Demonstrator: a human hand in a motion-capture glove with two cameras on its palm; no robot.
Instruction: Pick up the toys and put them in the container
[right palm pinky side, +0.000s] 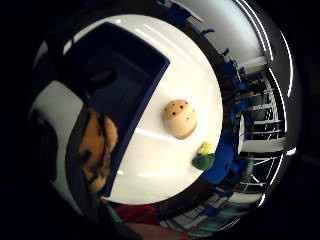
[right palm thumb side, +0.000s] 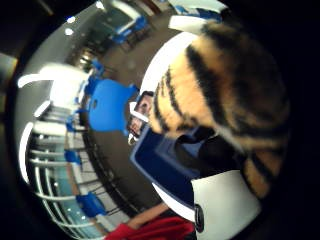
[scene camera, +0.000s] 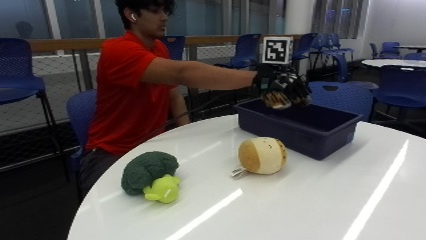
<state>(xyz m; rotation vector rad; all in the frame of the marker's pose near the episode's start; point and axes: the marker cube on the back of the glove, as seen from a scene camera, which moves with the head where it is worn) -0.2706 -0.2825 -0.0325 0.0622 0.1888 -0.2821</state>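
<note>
Round white glossy bench (scene camera: 319, 200). On it a dark blue rectangular plastic bin (scene camera: 303, 131), open top, straight walls. Just beside the bin's near wall lies a tan, rounded plush bun (scene camera: 262, 155) with dark speckles on one face, visible in the little-finger-side view. Well apart from it, near the bench edge closest to the person, a plush broccoli (scene camera: 151, 176): dark green nubbly head, lime-green stalk. Neither toy lies between the hand and the bin.

The gloved right hand (scene camera: 282, 89) hangs above the bin's open top, arm stretched out level. Its grip is closed round a striped plush toy (right palm thumb side: 220, 95), orange fur with black bars; this toy is held in the air over the bin and touches neither wall nor floor.

The toy's overall shape cannot be made out: fingers cover most of it in the outside view, and it fills the thumb-side view. Bin interior is in shadow. Blue chairs (scene camera: 20, 75) stand around the bench.
</note>
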